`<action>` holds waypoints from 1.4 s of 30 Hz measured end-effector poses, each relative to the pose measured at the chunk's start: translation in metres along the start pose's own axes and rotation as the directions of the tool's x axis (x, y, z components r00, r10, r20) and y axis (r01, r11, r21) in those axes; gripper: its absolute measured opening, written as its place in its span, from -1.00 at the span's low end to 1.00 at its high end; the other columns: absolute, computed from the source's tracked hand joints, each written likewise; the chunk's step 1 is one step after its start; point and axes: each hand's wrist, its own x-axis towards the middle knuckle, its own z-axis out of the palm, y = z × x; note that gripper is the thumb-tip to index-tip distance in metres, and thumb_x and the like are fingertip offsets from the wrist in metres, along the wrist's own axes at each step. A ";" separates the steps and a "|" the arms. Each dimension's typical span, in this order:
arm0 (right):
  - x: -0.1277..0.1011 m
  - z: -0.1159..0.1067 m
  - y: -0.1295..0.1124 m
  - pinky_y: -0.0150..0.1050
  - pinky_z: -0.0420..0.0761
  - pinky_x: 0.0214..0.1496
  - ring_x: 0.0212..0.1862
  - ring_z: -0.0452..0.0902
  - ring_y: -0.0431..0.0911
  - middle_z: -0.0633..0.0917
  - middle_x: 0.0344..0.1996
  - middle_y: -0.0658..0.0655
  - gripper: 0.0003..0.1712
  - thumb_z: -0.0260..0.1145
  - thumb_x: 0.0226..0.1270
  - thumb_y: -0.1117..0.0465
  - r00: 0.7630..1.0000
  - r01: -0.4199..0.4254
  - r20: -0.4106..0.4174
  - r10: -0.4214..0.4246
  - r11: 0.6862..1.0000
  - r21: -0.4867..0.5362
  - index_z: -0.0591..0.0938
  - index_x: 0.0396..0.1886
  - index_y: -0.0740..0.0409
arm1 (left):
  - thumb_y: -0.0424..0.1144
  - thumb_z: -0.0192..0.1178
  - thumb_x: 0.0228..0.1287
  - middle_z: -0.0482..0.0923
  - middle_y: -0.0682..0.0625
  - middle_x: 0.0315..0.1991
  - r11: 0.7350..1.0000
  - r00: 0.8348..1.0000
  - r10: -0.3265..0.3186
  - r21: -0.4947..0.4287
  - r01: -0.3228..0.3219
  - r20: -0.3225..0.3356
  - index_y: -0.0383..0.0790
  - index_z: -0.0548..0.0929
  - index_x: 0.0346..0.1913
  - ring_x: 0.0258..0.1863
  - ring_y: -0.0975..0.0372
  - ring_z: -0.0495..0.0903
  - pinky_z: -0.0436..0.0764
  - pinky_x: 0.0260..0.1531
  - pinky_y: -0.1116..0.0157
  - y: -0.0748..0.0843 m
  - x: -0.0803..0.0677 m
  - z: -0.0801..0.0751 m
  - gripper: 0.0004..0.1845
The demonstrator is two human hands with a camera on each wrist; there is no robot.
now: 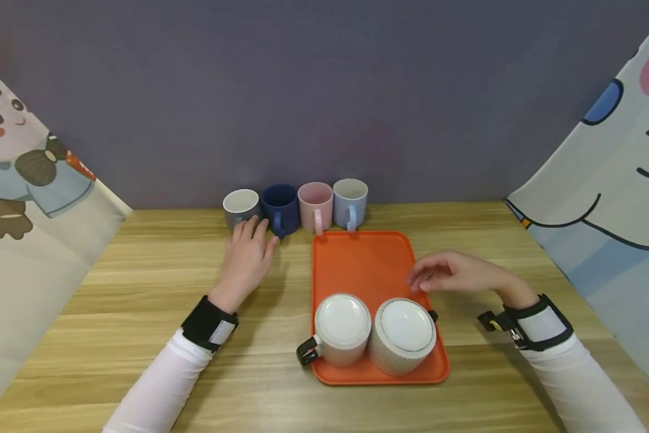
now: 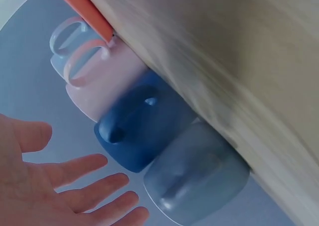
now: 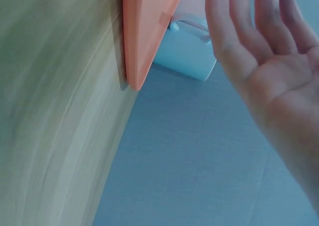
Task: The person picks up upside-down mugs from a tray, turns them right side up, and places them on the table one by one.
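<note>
Four mugs stand in a row at the back of the wooden tabletop (image 1: 140, 288), against the wall: grey mug (image 1: 241, 208), dark blue mug (image 1: 280, 207), pink mug (image 1: 316, 205) and light blue mug (image 1: 350, 202), handles toward the person. The left hand (image 1: 246, 258) lies palm down just before the grey mug, its fingertips (image 1: 251, 225) at the mug's base; its grip is apart, fingers straight and spread, holding nothing. The right hand (image 1: 454, 273) hovers over the right edge of the orange tray (image 1: 364, 264), fingers relaxed and holding nothing. Two white ribbed mugs (image 1: 343, 328) (image 1: 402, 335) stand upside down, side by side, on the tray's near end.
</note>
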 end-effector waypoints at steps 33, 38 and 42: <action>-0.009 0.017 0.011 -0.28 0.65 -0.16 -0.18 0.59 -0.31 0.71 -0.24 0.06 -0.79 0.23 0.26 0.45 0.971 0.074 0.217 -0.102 0.989 0.131 0.67 -0.15 0.21 | -0.05 -0.06 0.45 0.26 -0.27 0.35 0.997 0.997 0.070 -0.017 -0.069 0.038 -0.29 0.39 0.30 0.32 -0.14 0.20 0.30 0.19 -0.13 0.045 0.016 0.011 -0.50; -0.008 0.018 0.017 -0.30 0.64 -0.19 -0.23 0.54 -0.32 0.67 -0.33 0.21 -0.80 0.20 0.28 0.46 0.961 0.082 0.250 -0.120 0.984 0.159 0.64 -0.15 0.23 | -0.08 -0.04 0.43 0.27 -0.27 0.35 0.996 0.995 0.087 -0.027 -0.086 0.038 -0.29 0.39 0.29 0.30 -0.15 0.22 0.29 0.21 -0.11 0.052 0.016 0.014 -0.51; -0.007 0.018 0.020 -0.36 0.61 -0.22 -0.26 0.49 -0.34 0.59 -0.38 0.37 -0.81 0.20 0.27 0.49 0.954 0.074 0.274 -0.121 0.982 0.177 0.64 -0.18 0.24 | -0.09 -0.02 0.42 0.27 -0.27 0.34 0.996 0.995 0.090 -0.027 -0.089 0.030 -0.30 0.40 0.29 0.30 -0.15 0.22 0.27 0.23 -0.10 0.054 0.015 0.015 -0.51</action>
